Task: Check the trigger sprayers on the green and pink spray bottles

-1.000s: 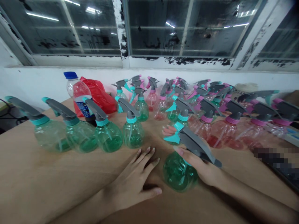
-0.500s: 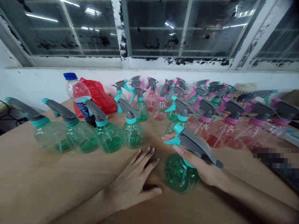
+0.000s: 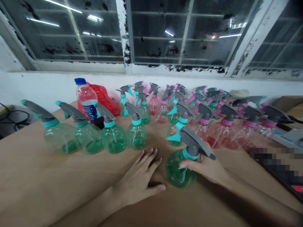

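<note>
My right hand (image 3: 208, 165) is wrapped round the upper body of a green spray bottle (image 3: 176, 171), just under its turquoise collar. Its grey and turquoise trigger head points left, and green liquid shows inside. My left hand (image 3: 142, 176) lies flat on the wooden table (image 3: 71, 189), fingers spread, holding nothing, a little to the left of that bottle. Beyond my left fingertips stands another green spray bottle (image 3: 137, 135), the right end of a row of green ones. Behind the held bottle is one more green spray bottle (image 3: 174, 129), partly covered.
Several pink spray bottles (image 3: 219, 132) stand at the right, with mixed pink and green ones behind. A blue-capped drink bottle (image 3: 88, 101) and a red plastic bag (image 3: 106, 99) are at the back left. A dark, blurred-out object (image 3: 272, 164) lies at the right.
My right hand has slid from the trigger and neck down to the bottle's body. The bottle now looks more upright. My left hand has stayed flat; the view has shifted slightly.
</note>
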### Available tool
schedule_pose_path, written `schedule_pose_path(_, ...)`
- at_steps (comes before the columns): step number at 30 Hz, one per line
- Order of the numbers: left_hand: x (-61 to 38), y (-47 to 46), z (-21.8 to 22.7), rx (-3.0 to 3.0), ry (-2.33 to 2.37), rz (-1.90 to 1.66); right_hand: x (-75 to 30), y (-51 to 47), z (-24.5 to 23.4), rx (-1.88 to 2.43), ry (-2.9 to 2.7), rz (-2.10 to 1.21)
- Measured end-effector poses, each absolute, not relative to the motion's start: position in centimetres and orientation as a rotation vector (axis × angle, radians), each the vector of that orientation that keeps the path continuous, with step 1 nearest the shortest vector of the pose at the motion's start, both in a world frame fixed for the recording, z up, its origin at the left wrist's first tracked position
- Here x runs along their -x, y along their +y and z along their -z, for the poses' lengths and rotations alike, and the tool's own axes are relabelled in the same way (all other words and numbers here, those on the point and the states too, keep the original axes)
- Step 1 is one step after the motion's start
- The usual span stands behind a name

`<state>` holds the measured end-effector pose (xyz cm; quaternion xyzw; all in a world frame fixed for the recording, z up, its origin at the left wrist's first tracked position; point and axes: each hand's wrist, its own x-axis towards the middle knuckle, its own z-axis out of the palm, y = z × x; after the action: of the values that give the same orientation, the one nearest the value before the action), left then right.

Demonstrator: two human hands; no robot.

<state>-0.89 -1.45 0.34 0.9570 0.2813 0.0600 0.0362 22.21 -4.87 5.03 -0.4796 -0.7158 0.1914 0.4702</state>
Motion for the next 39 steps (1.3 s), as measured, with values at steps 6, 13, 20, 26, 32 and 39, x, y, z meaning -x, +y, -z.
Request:
schedule_pose_path(6, 0.8, -2.2, -0.1, -2.955, 0.926, -0.211, -23.5, -7.6, -4.1, 1.403, -1.949, -0.070)
schedule_pose_path(13, -0.7, -4.4, 0.1, -3.013, 1.237, -0.115, -22.5, -7.4, -3.7, 1.561, -1.804, 0.037)
schedule_pose_path(20, -1.4, -5.5, 0.4, -3.036, 1.389, -0.115, -18.4, -1.8, -4.4, 1.650, -1.790, 0.193)
schedule_pose_path(26, -1.2, -5.2, 0.3, -3.056, 1.370, -0.032, -17.0, 1.0, -4.4, 1.718, -1.734, 0.248)
schedule_pose_path(32, -1.4, -5.2, 1.1, -3.073, 1.397, -0.023, -16.7, 2.3, -4.7, 1.767, -1.683, 0.225)
schedule_pose_path(39, -1.1, -5.1, 1.4, -3.169, 1.392, -0.068, -16.8, 1.9, -4.7, 1.724, -1.708, 0.211)
